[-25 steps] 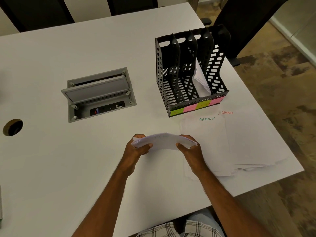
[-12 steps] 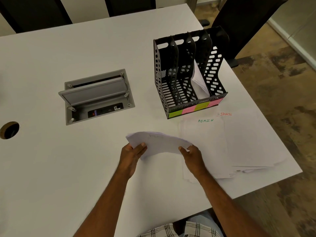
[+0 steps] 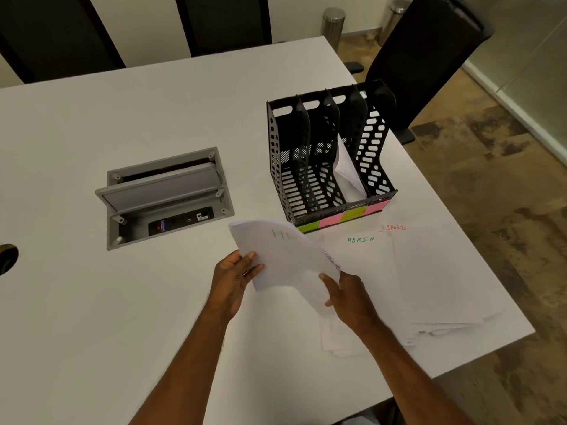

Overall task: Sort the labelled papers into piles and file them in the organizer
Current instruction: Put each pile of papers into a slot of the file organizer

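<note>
Both hands hold a bent stack of white papers [image 3: 285, 256] above the table; faint green letters starting with "H" show on its top sheet. My left hand [image 3: 234, 280] grips the stack's left edge and my right hand [image 3: 349, 296] grips its lower right corner. Right of them lie two flat piles: one labelled ADMIN [image 3: 365, 271] in green and one labelled SPORTS [image 3: 438, 271] in red. Behind the piles stands a black slotted organizer [image 3: 294, 167] with green and pink labels along its front. One slot on the right holds white sheets [image 3: 346, 173].
The white table [image 3: 92, 302] has an open grey cable box [image 3: 162, 194] left of the organizer and a round cable hole [image 3: 7, 259] at the far left. A black chair [image 3: 423, 62] stands behind the organizer. The table's right edge is close to the SPORTS pile.
The stack has risen and tilted so its top face and the "H" lettering show. Both hands shifted slightly up with it, and the camera view moved a little.
</note>
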`<state>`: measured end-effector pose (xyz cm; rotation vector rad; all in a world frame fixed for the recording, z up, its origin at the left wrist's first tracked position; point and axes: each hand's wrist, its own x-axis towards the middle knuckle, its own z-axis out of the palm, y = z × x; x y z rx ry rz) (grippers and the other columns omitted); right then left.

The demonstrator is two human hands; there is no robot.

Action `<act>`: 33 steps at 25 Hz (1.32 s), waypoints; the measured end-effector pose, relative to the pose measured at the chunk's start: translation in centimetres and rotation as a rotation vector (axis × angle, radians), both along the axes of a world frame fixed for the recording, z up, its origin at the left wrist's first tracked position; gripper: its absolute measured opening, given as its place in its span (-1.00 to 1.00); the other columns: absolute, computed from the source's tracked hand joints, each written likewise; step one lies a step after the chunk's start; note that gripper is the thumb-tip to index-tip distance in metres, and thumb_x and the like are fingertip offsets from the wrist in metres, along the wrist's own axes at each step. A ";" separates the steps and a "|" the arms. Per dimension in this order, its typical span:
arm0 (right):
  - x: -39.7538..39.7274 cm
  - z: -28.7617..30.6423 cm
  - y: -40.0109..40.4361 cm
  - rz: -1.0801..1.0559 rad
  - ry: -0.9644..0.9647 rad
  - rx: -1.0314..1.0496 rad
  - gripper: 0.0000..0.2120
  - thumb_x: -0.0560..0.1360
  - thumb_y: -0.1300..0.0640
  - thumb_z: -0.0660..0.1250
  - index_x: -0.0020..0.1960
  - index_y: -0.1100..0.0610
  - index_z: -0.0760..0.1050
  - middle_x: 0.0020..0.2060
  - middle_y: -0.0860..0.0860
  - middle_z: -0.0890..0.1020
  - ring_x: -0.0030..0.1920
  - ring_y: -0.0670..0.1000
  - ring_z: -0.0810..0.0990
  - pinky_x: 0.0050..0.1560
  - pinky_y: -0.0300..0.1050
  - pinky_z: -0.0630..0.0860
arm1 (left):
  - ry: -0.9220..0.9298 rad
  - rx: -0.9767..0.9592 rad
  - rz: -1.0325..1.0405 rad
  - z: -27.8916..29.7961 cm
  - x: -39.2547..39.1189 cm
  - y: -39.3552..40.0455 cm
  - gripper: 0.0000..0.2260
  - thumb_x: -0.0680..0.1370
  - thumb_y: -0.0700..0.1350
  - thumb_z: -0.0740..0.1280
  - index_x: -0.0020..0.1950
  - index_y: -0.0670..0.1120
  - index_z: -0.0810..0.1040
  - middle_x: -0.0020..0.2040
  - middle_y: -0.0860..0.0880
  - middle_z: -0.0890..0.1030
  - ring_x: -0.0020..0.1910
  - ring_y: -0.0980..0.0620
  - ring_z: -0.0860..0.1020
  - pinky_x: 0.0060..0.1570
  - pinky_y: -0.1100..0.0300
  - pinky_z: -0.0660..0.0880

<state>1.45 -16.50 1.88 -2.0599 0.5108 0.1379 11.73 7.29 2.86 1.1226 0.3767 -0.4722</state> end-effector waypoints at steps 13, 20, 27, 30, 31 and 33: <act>11.4 8.1 -4.7 -0.501 -0.438 0.179 -0.71 0.62 0.13 0.30 0.32 0.09 0.52 0.09 -0.08 0.64 -0.10 -0.03 0.72 -0.34 -0.21 0.65 | -0.296 0.585 -0.052 -1.3 6.4 -9.8 -0.78 0.62 -0.25 0.32 0.22 -0.10 0.64 0.17 -0.03 0.66 0.10 0.00 0.61 0.20 0.20 0.53; 18.5 4.5 -2.4 -0.320 -0.425 0.145 -0.51 0.59 0.32 0.26 0.44 -0.07 0.42 0.30 -0.20 0.50 0.34 0.00 0.51 0.10 0.18 0.63 | -0.681 1.006 -0.471 -3.6 7.2 -11.7 -0.59 0.60 -0.16 0.35 0.46 -0.04 0.46 0.47 -0.04 0.46 0.45 -0.05 0.37 0.42 0.20 0.23; 20.3 -0.2 -1.4 -0.172 -0.173 0.014 -0.64 0.69 0.14 0.10 0.48 0.08 0.33 0.26 0.12 0.57 0.15 0.06 0.59 0.02 0.11 0.67 | -0.783 1.244 -0.664 -6.1 6.4 -9.8 -0.48 0.59 -0.10 0.34 0.54 0.04 0.31 0.51 -0.02 0.41 0.44 -0.08 0.39 0.36 0.04 0.39; 18.9 -0.5 -1.7 -0.222 -0.169 0.058 -0.62 0.69 0.16 0.11 0.49 0.12 0.31 0.35 0.11 0.53 0.27 0.05 0.56 0.14 0.09 0.63 | -0.769 1.241 -0.709 -6.2 6.5 -9.6 -0.44 0.59 -0.10 0.34 0.57 0.05 0.25 0.53 -0.05 0.38 0.45 -0.10 0.37 0.35 0.01 0.40; 18.0 -0.5 -1.9 -0.234 -0.185 0.073 -0.63 0.69 0.15 0.12 0.49 0.12 0.31 0.37 0.10 0.51 0.32 0.05 0.53 0.20 0.09 0.60 | -0.767 1.241 -0.726 -6.2 6.4 -9.5 -0.43 0.59 -0.10 0.33 0.58 0.05 0.23 0.54 -0.06 0.36 0.46 -0.11 0.35 0.34 0.00 0.41; 15.1 -0.9 -2.6 -0.244 -0.214 0.067 -0.65 0.69 0.09 0.13 0.46 0.10 0.35 0.36 0.03 0.52 0.32 -0.01 0.53 0.24 0.04 0.58 | -0.740 1.215 -0.707 -6.4 5.7 -9.3 -0.42 0.60 -0.08 0.32 0.60 0.06 0.20 0.56 -0.06 0.33 0.48 -0.11 0.32 0.36 -0.01 0.39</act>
